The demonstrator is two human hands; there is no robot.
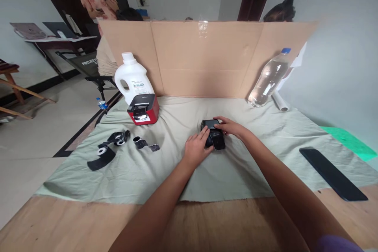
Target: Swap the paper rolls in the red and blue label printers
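A small black boxy device (215, 138) sits on the pale green cloth (177, 165) near the table's middle. My left hand (196, 147) rests against its left side, fingers curled onto it. My right hand (232, 126) lies over its top right, fingertips pressing on the upper face. Both hands hold the device down on the cloth.
A red and black label printer (143, 110) stands at the back left in front of a white detergent jug (132, 76). Black tape rolls and strips (113, 145) lie left. A clear water bottle (268, 78) leans on the cardboard screen (203, 59). A black flat bar (332, 173) lies right. A person (97, 2) stands behind.
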